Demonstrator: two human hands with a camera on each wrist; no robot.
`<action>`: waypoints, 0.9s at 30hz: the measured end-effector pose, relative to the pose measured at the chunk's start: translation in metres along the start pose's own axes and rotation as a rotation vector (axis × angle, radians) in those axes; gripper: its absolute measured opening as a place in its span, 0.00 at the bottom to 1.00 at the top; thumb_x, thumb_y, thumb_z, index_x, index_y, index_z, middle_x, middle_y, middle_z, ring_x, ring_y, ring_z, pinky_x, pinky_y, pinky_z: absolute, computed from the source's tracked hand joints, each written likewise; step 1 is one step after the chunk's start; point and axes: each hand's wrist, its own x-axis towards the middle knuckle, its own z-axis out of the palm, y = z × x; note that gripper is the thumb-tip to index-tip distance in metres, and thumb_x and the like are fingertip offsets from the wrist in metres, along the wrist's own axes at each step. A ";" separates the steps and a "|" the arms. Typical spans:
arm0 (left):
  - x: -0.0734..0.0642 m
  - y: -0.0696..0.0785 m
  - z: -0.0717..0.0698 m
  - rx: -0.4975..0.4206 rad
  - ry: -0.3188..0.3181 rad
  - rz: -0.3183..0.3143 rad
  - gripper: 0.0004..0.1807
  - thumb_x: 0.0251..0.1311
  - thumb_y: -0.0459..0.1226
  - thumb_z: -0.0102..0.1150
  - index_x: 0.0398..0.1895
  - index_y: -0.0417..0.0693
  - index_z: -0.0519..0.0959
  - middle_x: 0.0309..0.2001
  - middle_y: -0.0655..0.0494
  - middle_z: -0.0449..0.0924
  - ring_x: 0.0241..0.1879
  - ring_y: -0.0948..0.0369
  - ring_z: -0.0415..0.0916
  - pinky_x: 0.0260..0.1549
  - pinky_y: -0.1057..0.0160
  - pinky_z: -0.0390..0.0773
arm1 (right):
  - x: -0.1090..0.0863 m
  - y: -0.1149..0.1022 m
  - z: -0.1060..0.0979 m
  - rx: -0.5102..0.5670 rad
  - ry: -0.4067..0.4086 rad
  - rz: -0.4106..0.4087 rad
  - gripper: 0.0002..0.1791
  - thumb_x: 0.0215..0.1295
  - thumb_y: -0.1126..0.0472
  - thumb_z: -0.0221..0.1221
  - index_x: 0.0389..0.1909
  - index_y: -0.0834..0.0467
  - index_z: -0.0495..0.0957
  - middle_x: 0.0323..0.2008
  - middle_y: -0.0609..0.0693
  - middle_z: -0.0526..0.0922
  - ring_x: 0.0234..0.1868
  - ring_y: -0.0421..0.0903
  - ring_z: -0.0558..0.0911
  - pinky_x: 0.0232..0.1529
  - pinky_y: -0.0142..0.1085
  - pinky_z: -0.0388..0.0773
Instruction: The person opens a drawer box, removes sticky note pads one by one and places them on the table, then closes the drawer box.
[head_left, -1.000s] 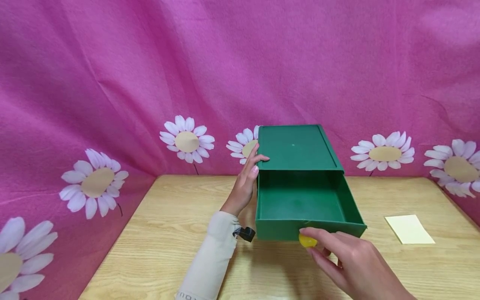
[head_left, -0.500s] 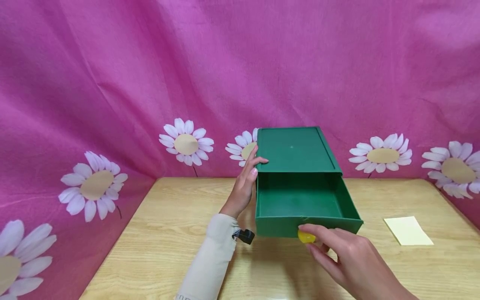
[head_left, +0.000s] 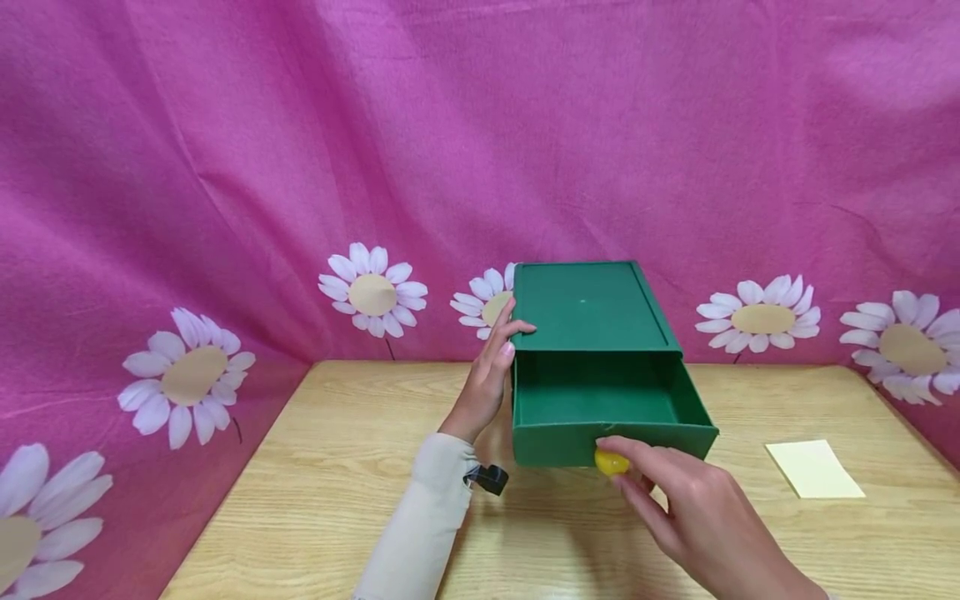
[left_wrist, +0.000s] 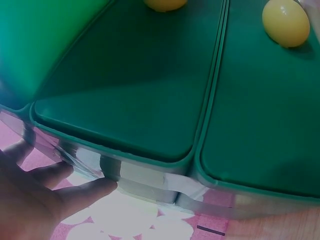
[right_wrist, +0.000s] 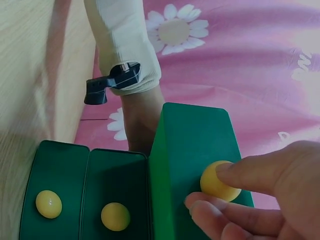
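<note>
Sliding inward since earlier: drawer, right hand pinching yellow knob.

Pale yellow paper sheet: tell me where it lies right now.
In the head view, the pale yellow paper sheet lies flat on the wooden table, right of the green plastic drawer box and apart from it.

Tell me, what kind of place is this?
Probably a staged tabletop set, not a lived-in room: pink daisy-print cloth hangs behind a bare wooden table, which holds only a green drawer box and a yellow notepad.
</note>
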 end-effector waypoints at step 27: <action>0.001 0.001 0.001 -0.002 0.003 0.021 0.23 0.72 0.48 0.29 0.63 0.56 0.66 0.77 0.64 0.40 0.74 0.64 0.39 0.65 0.39 0.54 | 0.012 0.014 0.015 0.082 0.112 -0.046 0.25 0.49 0.69 0.70 0.51 0.53 0.80 0.41 0.43 0.84 0.31 0.34 0.75 0.27 0.19 0.68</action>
